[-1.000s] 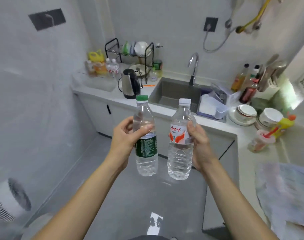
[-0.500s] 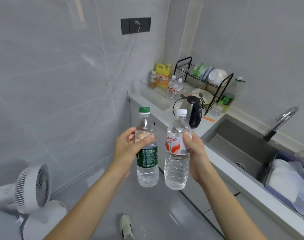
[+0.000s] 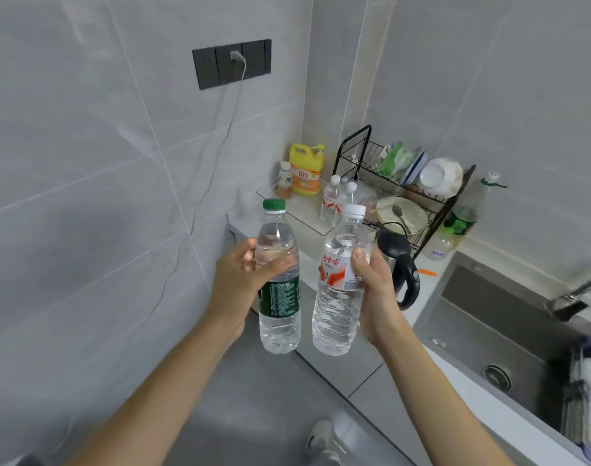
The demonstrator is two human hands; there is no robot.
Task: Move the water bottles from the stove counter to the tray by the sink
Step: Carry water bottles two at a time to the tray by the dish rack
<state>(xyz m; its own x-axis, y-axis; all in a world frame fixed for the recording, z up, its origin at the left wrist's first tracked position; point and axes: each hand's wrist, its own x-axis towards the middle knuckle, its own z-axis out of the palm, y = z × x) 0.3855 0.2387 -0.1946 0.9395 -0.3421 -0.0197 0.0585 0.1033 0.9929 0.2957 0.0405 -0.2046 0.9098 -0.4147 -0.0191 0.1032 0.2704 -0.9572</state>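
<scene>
My left hand (image 3: 242, 280) grips a clear water bottle with a green cap and green label (image 3: 279, 317), held upright in the air. My right hand (image 3: 376, 290) grips a second clear bottle with a white cap and red-and-white label (image 3: 336, 317), also upright, close beside the first. Beyond them, a clear tray (image 3: 304, 210) lies on the counter corner left of the sink. Two small red-labelled water bottles (image 3: 332, 201) stand at its right side, and a yellow jug (image 3: 305, 171) and a small bottle (image 3: 284, 179) stand at its back.
A black dish rack (image 3: 405, 183) with bowls and plates stands behind a dark electric kettle (image 3: 401, 267). The steel sink (image 3: 509, 334) and its tap (image 3: 576, 297) are at the right. A green-labelled bottle (image 3: 458, 227) stands by the rack. A cable hangs from the wall socket (image 3: 231, 63). My shoe (image 3: 322, 438) is on the grey floor.
The view has swung left and closer to the counter corner with the tray. Both hands keep the same hold on their bottles, side by side.
</scene>
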